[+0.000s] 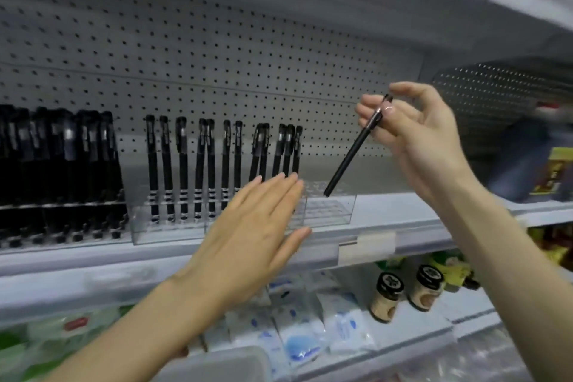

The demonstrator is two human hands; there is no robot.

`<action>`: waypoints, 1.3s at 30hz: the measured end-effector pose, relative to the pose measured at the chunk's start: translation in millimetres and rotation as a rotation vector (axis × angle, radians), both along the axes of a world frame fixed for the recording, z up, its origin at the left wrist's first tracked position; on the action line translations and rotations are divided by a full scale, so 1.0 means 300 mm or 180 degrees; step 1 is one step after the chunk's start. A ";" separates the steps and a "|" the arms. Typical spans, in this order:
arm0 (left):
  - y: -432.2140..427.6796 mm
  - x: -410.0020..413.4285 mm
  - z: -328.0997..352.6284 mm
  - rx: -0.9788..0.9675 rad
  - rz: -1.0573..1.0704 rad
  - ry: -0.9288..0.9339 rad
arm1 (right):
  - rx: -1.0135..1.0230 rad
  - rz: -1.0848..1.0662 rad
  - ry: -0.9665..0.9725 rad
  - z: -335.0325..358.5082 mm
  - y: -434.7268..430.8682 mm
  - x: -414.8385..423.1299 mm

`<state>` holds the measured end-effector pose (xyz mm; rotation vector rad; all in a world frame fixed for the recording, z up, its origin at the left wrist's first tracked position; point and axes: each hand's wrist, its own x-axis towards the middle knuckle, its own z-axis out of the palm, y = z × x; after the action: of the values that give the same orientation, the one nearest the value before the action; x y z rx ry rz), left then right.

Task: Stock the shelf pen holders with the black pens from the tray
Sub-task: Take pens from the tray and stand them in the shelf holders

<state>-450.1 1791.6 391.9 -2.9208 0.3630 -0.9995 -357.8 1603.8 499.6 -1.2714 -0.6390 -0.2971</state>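
Head view: right hand [424,133] pinches one black pen [350,155], left hand [248,232] flat, twelve pens [183,164] in holder [328,211].

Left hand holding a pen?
No, the left hand is flat with straight fingers and holds nothing; the right hand pinches the black pen.

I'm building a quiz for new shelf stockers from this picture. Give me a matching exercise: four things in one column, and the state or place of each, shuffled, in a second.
Things:
1. left hand
2. right hand
3. clear pen holder
4. left black-lidded jar

States:
A. pinches a slanted black pen
B. stands on the lower shelf
C. flat, fingers straight, in front of the holder
D. upright pens at its left, right end empty

Pairs: 1-C, 2-A, 3-D, 4-B
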 end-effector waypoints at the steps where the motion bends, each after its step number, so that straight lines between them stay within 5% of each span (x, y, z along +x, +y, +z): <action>1: 0.000 0.017 -0.007 0.0067 0.0093 0.0047 | 0.0007 0.0008 -0.0045 0.001 0.011 0.020; 7: 0.003 0.049 -0.046 0.0018 0.0214 0.0131 | 0.0025 0.0145 -0.0272 -0.032 0.092 0.122; 24: 0.022 0.065 -0.051 0.0093 0.0255 0.0115 | -0.1456 0.0543 -0.0035 -0.047 0.112 0.222; 39: 0.042 0.014 -0.014 0.0121 0.0132 0.0323 | -0.2591 -0.0138 -0.0391 -0.044 0.118 0.191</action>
<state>-446.0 1804.2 387.8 -2.9391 0.3199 -0.8323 -300.6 1639.2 486.3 -2.0570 -0.8808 -0.1478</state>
